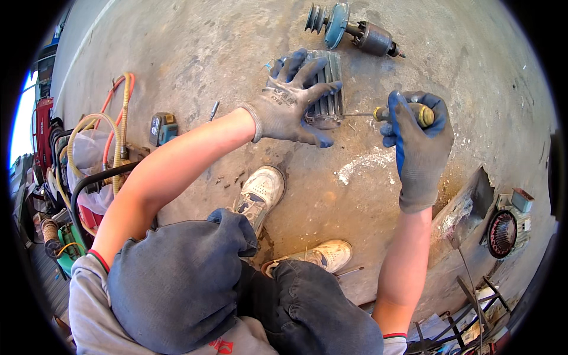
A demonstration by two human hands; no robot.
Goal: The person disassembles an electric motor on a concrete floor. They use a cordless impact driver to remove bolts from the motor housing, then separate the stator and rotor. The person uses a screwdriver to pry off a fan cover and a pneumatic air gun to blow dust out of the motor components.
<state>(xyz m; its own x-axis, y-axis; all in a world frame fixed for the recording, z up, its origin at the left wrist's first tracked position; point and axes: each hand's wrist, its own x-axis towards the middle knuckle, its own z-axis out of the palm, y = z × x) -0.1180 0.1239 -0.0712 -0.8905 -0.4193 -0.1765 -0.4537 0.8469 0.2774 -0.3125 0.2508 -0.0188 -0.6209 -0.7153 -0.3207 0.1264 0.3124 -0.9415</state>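
Observation:
My left hand, in a grey and blue work glove, lies with spread fingers across a grey finned metal housing on the concrete floor. Between and beyond the fingers its ribs show; the palm hides the rest. In my right hand, gloved the same way, is a screwdriver with a yellow and dark handle. Its thin shaft points left, and the tip meets or comes very close to the housing's lower right edge. Whether it touches I cannot tell.
A motor rotor with a blue end cover and grooved pulley lies beyond the housing. Hoses and a tool battery are at left. Right of me are a bent metal sheet and a motor stator.

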